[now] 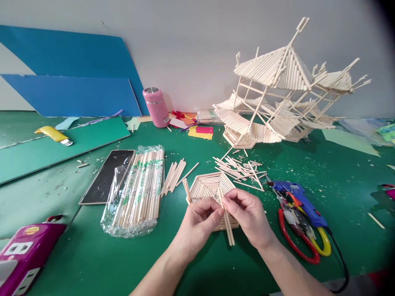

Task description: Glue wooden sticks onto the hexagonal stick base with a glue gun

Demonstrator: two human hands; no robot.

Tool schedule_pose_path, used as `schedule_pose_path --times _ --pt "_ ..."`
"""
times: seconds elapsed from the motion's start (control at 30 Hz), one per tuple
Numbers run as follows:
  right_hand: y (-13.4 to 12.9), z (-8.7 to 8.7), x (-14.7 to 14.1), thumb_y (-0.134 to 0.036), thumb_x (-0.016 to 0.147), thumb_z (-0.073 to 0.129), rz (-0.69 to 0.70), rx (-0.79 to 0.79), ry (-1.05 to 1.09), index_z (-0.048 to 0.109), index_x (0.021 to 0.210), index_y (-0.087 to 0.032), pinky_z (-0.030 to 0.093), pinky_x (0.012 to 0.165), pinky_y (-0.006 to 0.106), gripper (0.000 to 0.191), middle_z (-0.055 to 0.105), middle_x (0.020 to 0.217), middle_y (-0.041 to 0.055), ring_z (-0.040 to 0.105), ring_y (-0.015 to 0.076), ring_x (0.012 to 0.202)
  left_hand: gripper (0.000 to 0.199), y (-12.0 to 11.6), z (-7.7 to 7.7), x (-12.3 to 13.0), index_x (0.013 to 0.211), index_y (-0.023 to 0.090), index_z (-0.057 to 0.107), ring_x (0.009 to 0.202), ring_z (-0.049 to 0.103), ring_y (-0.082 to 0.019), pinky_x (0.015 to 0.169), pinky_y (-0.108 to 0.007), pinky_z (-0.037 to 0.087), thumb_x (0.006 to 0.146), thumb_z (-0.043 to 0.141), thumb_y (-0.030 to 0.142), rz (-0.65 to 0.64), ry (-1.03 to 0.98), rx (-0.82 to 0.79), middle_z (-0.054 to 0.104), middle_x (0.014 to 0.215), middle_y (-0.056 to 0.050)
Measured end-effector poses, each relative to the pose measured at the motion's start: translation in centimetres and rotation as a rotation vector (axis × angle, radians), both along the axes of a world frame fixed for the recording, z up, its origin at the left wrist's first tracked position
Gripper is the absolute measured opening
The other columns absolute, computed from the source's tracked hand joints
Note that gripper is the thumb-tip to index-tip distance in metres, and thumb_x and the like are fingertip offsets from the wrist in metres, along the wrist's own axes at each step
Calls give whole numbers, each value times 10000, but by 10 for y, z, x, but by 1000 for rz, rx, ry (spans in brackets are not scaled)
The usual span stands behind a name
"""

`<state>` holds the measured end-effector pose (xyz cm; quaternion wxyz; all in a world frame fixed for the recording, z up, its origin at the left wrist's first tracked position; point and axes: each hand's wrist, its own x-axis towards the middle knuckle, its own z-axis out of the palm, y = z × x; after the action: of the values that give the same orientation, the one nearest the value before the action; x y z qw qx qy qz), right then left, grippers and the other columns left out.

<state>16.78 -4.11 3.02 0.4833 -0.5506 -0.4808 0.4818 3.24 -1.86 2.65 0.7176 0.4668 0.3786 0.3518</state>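
While left hand (200, 220) and right hand (249, 216) pinch two slim pale wooden sticks (228, 231) above a hexagonal wooden-stick panel (204, 187), the sticks' long axis crosses its near edge.

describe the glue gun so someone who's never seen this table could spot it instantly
Along the near side of the green table, find the person's right hand. Just to its right lie tools with red and yellow handles. The glue gun overlaps them in view, set apart by its blue body.
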Motion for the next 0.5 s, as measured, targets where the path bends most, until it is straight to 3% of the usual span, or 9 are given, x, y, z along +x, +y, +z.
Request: schedule_pose_path --times 0.2,0.5 --pt "2 -2 3 -309 775 581 46 -33 37 565 670 -165 356 505 213 179 509 606 -24 439 95 556 239 0 -1 0 604 122 607 495 321 -69 463 -203 238 674 683 337 14 -54 -69 435 517 38" --pt "8 -6 2 -304 754 613 -52 -99 265 550 653 -175 326 420 188 176 468 500 -62 392 57 423 287 1 -5 0 567 103 597 516 380 -70 495 -196 284 738 627 332 -63 -129 -196 487 546 6"
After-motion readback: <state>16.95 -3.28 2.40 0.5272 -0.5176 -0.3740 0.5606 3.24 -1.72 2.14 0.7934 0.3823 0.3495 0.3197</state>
